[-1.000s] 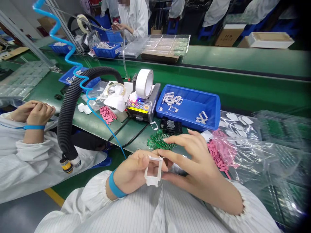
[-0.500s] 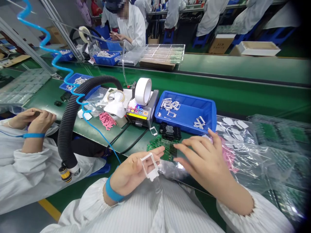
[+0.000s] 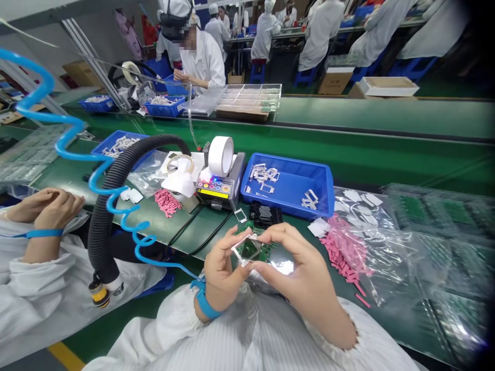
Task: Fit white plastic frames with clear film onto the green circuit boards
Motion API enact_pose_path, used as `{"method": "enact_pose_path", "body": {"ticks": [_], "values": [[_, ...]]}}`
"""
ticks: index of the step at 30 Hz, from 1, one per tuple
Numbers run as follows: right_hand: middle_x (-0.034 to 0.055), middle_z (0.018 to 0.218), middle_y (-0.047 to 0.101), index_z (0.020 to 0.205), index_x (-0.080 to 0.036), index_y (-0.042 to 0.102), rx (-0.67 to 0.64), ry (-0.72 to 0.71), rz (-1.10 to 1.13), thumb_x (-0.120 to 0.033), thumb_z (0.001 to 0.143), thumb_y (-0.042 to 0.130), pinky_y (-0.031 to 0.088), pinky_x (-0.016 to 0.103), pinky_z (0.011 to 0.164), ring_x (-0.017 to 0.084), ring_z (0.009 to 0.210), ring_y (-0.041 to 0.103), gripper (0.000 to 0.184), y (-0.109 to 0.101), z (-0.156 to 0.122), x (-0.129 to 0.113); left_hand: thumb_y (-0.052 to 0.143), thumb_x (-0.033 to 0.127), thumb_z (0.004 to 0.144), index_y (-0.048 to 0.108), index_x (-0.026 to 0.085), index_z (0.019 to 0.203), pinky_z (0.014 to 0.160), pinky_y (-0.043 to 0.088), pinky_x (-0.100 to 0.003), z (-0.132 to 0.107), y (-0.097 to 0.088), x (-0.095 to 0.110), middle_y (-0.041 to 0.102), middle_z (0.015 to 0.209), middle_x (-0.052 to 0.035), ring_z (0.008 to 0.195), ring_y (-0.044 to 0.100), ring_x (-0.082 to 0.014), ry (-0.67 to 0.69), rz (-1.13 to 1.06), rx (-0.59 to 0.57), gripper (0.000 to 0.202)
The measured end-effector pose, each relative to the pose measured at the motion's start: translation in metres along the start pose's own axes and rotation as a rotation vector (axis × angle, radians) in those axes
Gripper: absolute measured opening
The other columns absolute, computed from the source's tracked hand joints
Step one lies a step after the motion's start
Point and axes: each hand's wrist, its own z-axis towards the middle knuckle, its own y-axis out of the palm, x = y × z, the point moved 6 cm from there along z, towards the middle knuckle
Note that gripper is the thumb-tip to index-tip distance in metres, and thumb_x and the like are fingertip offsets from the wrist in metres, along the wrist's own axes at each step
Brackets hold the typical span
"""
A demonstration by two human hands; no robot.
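Pinching a hollow white frame (image 3: 244, 250) (square), left hand (image 3: 224, 273) opposite right hand (image 3: 299, 263).

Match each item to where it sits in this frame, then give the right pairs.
Items:
1. white tape roll
2. blue wrist strap
3. white rectangular frame
4. pile of pink strips

Places:
A. on the green belt, left of the tape dispenser
B. around the wrist of the left hand
C. on the tape dispenser
D. held between the fingers of the left hand and the right hand

Pairs: 1-C, 2-B, 3-D, 4-A
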Motion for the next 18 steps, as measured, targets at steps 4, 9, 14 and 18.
{"method": "enact_pose_path", "body": {"ticks": [4, 9, 14, 18], "values": [[0.0024, 0.085, 0.06, 0.087, -0.023, 0.058, 0.104, -0.067, -0.103, -0.022, 0.07, 0.069, 0.044, 0.039, 0.076, 0.022, 0.082, 0.057, 0.02, 0.004, 0.0, 0.0, 0.068, 0.019, 0.075, 0.059, 0.022, 0.112, 0.108, 0.034, -0.048, 0.0, 0.001, -0.001, 0.068, 0.116, -0.0104, 0.114, 0.059, -0.0248, 0.063, 0.067, 0.086, 0.038], [0.0026, 0.085, 0.058, 0.087, -0.023, 0.056, 0.176, -0.081, -0.177, -0.02, 0.068, 0.068, 0.042, 0.039, 0.075, 0.022, 0.084, 0.054, 0.022, 0.014, 0.0, 0.005, 0.064, 0.012, 0.077, 0.058, 0.021, 0.113, 0.108, 0.034, -0.049, -0.003, -0.001, -0.011, 0.067, 0.117, -0.0102, 0.115, 0.059, -0.0246, 0.063, 0.162, 0.167, 0.037], [0.0022, 0.088, 0.056, 0.091, -0.023, 0.056, 0.176, -0.082, -0.224, -0.02, 0.071, 0.067, 0.038, 0.042, 0.082, 0.021, 0.086, 0.053, 0.023, 0.021, -0.002, 0.006, 0.065, 0.008, 0.074, 0.059, 0.022, 0.11, 0.107, 0.034, -0.052, -0.005, -0.005, -0.015, 0.069, 0.113, -0.0077, 0.11, 0.062, -0.0237, 0.078, 0.22, 0.228, 0.039], [0.0024, 0.089, 0.055, 0.091, -0.023, 0.057, 0.171, -0.059, -0.218, -0.023, 0.071, 0.069, 0.038, 0.041, 0.082, 0.022, 0.087, 0.051, 0.024, 0.023, -0.004, 0.008, 0.066, 0.008, 0.073, 0.059, 0.022, 0.111, 0.106, 0.034, -0.053, -0.003, -0.007, -0.012, 0.069, 0.112, -0.0085, 0.109, 0.062, -0.0243, 0.123, 0.342, 0.213, 0.041]]}}
